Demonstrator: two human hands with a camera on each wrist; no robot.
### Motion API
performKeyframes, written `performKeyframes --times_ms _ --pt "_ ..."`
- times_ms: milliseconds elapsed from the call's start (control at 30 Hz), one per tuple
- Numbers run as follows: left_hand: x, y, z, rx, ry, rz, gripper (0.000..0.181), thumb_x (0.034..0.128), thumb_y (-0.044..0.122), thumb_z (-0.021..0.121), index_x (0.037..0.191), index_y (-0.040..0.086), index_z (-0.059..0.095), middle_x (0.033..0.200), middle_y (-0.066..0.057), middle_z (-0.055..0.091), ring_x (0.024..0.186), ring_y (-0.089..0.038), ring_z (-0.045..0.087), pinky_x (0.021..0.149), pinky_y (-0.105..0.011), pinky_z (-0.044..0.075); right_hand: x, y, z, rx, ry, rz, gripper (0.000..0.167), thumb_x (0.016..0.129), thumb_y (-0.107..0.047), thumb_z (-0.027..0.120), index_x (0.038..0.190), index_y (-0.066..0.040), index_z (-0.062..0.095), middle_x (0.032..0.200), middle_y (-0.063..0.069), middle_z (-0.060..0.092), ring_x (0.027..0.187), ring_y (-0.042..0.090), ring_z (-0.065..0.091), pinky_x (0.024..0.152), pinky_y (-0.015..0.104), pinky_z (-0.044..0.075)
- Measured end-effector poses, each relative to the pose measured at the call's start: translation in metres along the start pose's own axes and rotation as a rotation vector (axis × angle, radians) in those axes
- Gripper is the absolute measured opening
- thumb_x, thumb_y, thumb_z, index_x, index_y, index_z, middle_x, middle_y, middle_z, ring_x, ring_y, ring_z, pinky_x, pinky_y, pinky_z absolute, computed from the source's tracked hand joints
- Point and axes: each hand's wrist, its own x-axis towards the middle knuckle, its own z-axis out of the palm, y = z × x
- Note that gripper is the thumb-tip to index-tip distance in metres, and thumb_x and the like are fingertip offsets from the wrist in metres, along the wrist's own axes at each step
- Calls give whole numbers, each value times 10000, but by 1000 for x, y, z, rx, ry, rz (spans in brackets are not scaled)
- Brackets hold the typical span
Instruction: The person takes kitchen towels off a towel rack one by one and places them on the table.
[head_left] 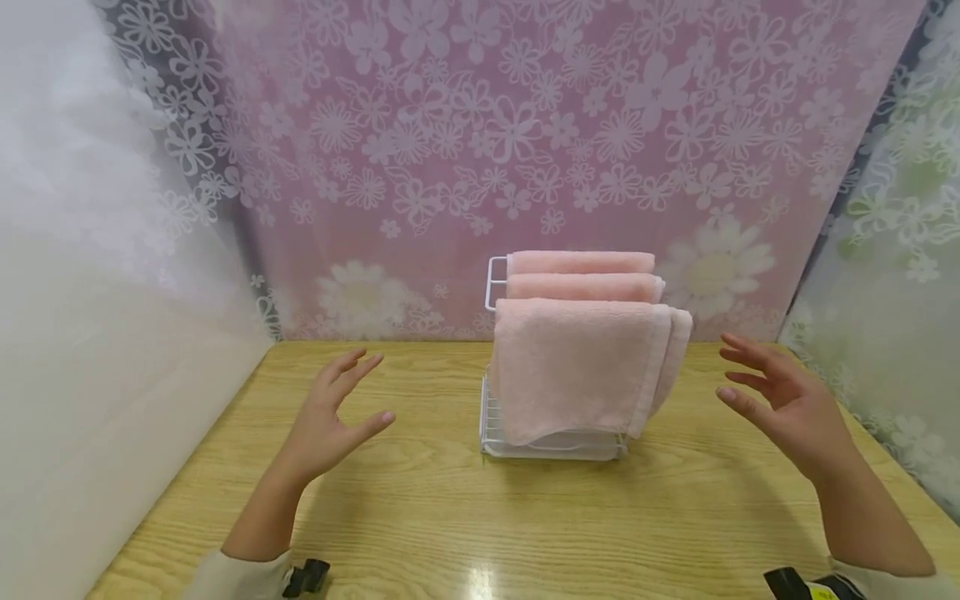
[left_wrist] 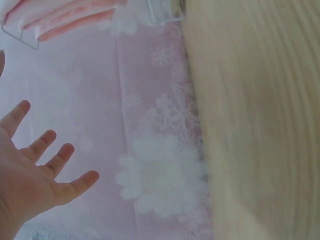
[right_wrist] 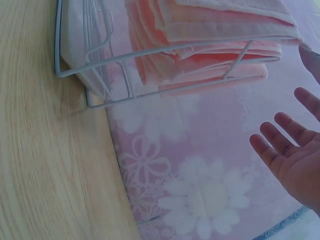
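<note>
A white wire rack [head_left: 491, 283] stands on the table with several pink towels draped over its bars; the front towel [head_left: 573, 362] hangs lowest, and its right end sticks out past the rest. My left hand [head_left: 330, 421] hovers to the left of the rack, fingers spread and touching nothing. On the other side, my right hand [head_left: 787, 408] is held in the air with fingers apart, also holding nothing. In the right wrist view the rack's side frame [right_wrist: 150, 50] and the folded towel edges [right_wrist: 215, 50] show beside the fingers.
The wooden table [head_left: 390, 517] meets a pink flowered sheet [head_left: 450, 167] behind the rack. Pale sheets hang at the left [head_left: 112, 292] and at the right [head_left: 885, 317]. A white tray [head_left: 555, 450] forms the rack's base.
</note>
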Motion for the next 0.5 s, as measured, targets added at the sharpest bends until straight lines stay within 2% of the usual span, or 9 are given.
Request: performKeyframes --times_ms 133,200,500 --pt "9 11 4 -64 -1 36 732 842 260 779 1486 273 430 1509 -59 351 1372 -355 294 993 -691 278 1 -2 1 212 -9 -50 603 856 239 547 1419 44 455 1403 68 503 1194 103 540 876 154 482" --pt "12 15 6 -93 0 60 731 842 237 778 1486 262 431 1487 -50 375 1356 -335 321 997 -676 290 2 -3 1 264 -12 -68 588 853 244 546 1408 73 451 1401 79 508 1198 118 543 883 164 483" --pt "24 29 12 -183 15 103 723 818 164 796 1462 225 472 1423 -26 426 1289 -256 400 981 -592 363 8 -9 7 304 2 -65 564 836 260 552 1375 136 439 1381 83 526 1198 145 548 876 188 498"
